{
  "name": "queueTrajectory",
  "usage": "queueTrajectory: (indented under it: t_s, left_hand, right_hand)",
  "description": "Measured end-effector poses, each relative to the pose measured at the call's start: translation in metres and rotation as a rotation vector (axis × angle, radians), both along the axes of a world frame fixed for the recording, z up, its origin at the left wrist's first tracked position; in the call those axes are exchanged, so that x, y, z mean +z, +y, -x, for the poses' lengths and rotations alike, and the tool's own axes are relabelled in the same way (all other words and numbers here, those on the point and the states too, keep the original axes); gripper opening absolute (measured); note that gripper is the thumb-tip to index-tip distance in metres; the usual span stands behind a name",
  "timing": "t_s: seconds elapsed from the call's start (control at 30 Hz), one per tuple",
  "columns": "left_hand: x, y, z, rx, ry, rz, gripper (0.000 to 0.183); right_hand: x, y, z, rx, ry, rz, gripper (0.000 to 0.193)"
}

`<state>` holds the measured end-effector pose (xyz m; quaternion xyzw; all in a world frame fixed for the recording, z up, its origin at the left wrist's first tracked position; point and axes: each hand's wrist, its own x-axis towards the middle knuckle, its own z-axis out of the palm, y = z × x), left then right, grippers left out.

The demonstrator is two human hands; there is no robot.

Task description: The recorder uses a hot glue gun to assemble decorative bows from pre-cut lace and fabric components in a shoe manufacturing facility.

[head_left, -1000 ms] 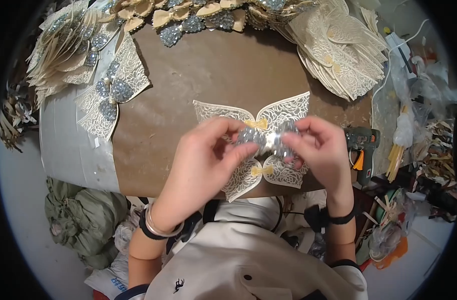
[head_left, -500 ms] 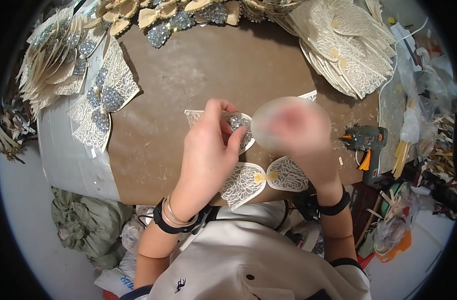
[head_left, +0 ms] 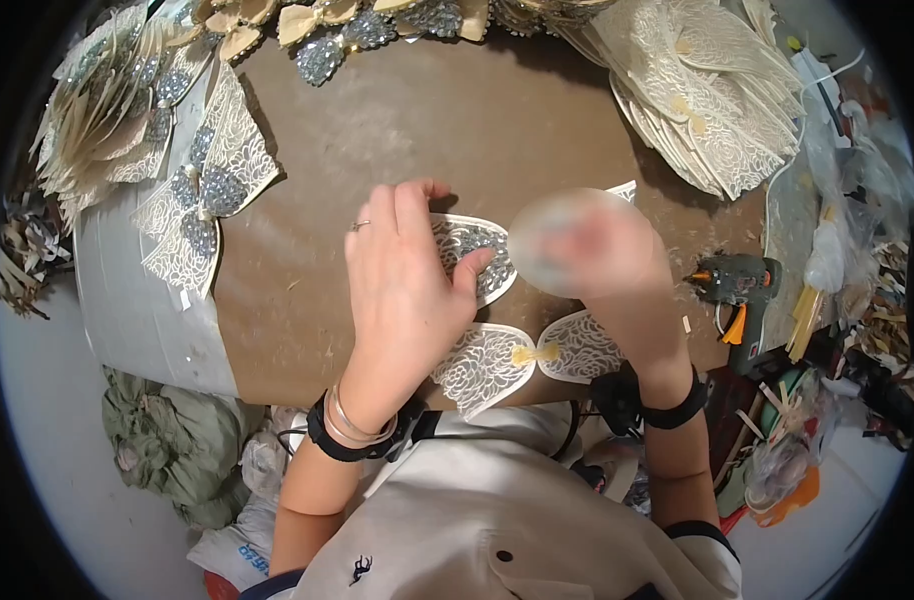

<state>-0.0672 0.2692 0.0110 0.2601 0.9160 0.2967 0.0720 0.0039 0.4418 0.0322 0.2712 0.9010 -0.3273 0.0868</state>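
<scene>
A cream lace bow-shaped piece (head_left: 491, 222) lies on the brown tabletop, with a silver rhinestone ornament (head_left: 472, 240) on its left lobe. My left hand (head_left: 402, 275) is over that lobe, its fingers stretched out and flat on the lace, the thumb touching the rhinestones. My right hand (head_left: 627, 275) is over the right half of the same piece. A blurred patch covers its fingers and whatever they touch. Nearer to me lies a second lace piece (head_left: 487, 365) with a yellowish knotted centre (head_left: 535, 354) and no rhinestones.
A glue gun (head_left: 739, 285) lies on the right. At the back right is a stack of plain lace pieces (head_left: 712, 110). Rhinestone-trimmed pieces (head_left: 207, 190) and a pile of them (head_left: 107, 110) are on the left. Several beige bows (head_left: 367, 30) line the back edge.
My left hand's fingers have straightened from a curl around the rhinestones to lie flatter and farther left, uncovering more of the lobe. My right hand has shifted slightly right.
</scene>
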Motion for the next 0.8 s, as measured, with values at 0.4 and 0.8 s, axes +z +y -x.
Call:
queueTrajectory:
  t_s: [0.4,0.8]
  left_hand:
    - [-0.003,0.001,0.007,0.036,0.026,0.088,0.060]
    - [0.012,-0.021,0.026,-0.050,-0.063,0.048,0.041]
  right_hand:
    - [-0.006,-0.003,-0.009,0.075,0.041,-0.007,0.031]
    - [0.013,-0.003,-0.026,0.027,0.307,0.001,0.032]
